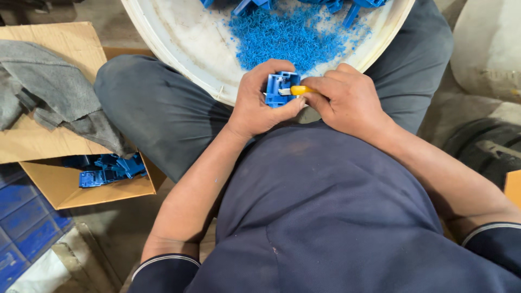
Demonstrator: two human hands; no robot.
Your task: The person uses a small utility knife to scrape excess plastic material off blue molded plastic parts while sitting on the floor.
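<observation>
My left hand point(260, 100) grips a small blue plastic part point(280, 88) just above my lap. My right hand point(342, 97) holds a yellow-handled knife point(299, 90), its blade resting against the part's edge. Both hands meet over the near rim of a large white round basin point(179, 59) that sits between my knees. A heap of fine blue plastic shavings point(287, 35) covers the basin's floor, and more blue parts point(353, 8) lie at its far side.
A cardboard box point(70, 190) at my left holds several blue plastic parts point(106, 168). A grey cloth point(49, 89) lies over its flap. Blue crate point(24, 222) at lower left. A pale sack point(488, 43) and a dark round object point(483, 146) are at right.
</observation>
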